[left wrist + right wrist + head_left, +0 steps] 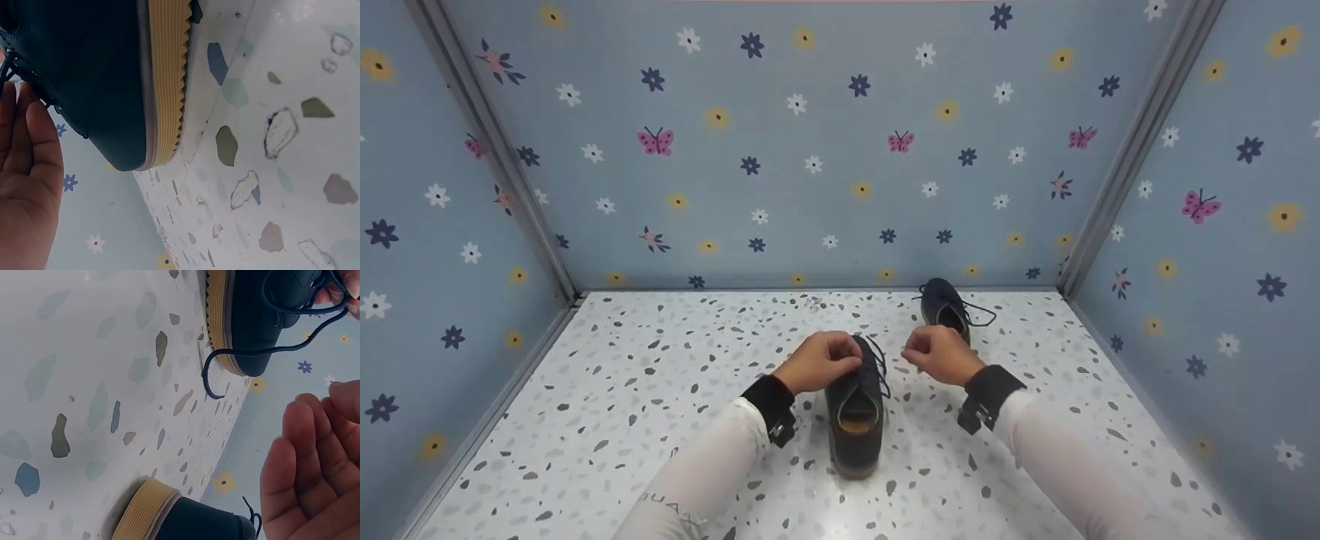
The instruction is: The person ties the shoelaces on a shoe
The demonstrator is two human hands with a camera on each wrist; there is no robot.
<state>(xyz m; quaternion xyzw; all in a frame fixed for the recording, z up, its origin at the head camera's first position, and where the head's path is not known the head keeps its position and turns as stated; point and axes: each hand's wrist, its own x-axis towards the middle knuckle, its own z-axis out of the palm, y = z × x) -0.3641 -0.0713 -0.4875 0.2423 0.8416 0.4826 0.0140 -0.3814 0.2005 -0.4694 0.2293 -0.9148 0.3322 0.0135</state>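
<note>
A dark blue lace-up shoe [856, 442] with a ribbed tan sole stands on the speckled floor, its toe pointing away from me. Over its lacing, my left hand [821, 362] pinches the shoelace [281, 352] between thumb and fingers. One loop of the lace droops from that grip, and a loose end curls down beside the toe. My right hand [943, 355] hovers to the right of this shoe, apart from it. Its fingers [301, 424] are loosely bent with nothing seen between them. The right hand partly covers the second shoe [939, 295] in the head view.
That second shoe, matching the first, stands farther back at the right near the rear wall, its laces loose at the side. Light blue panels [825, 150] with flowers and butterflies enclose the white speckled floor [660, 420] at the back and both sides.
</note>
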